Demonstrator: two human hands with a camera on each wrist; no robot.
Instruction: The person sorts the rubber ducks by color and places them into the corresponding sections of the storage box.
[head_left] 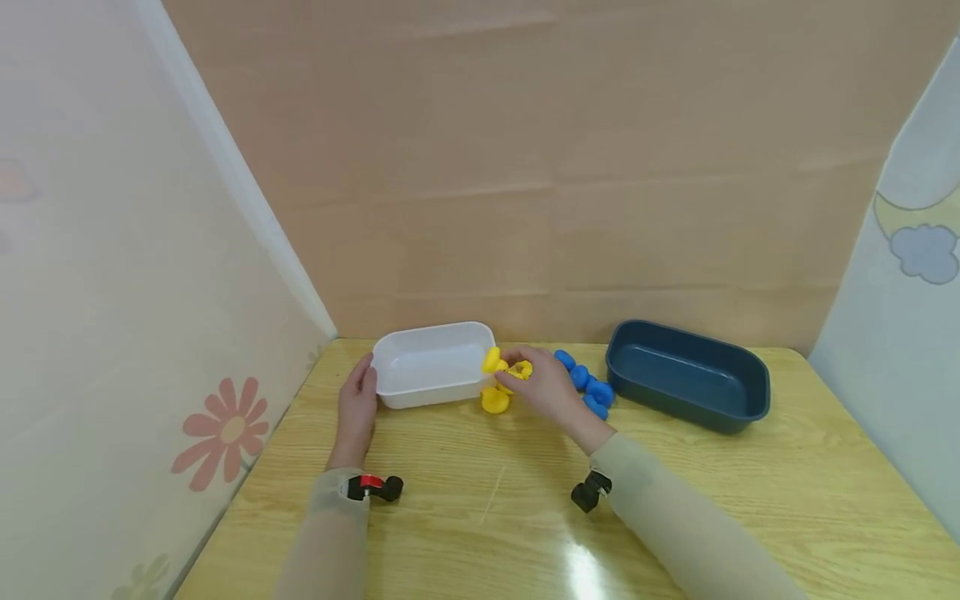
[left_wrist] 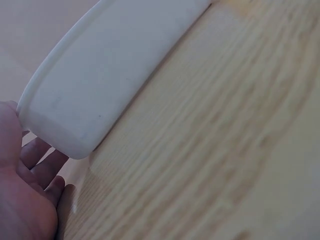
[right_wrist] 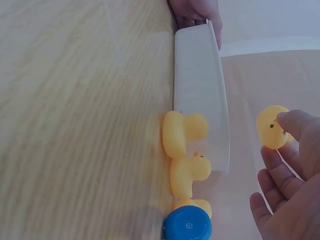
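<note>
My right hand pinches a yellow rubber duck between thumb and fingers, raised off the table near the right end of a white rectangular tub. Beneath and beside that hand, more yellow ducks stand on the table, close to the tub's right end. At the tub's left end my left hand grips it, thumb at the rim and fingers against the outside. In the left wrist view, the tub's side wall rests on the wood.
Several blue rounded toys lie right of the yellow ducks. Beyond them stands a dark blue rectangular tub. Brown paper covers the back wall, and a pale flower-printed panel bounds the wooden table on the left.
</note>
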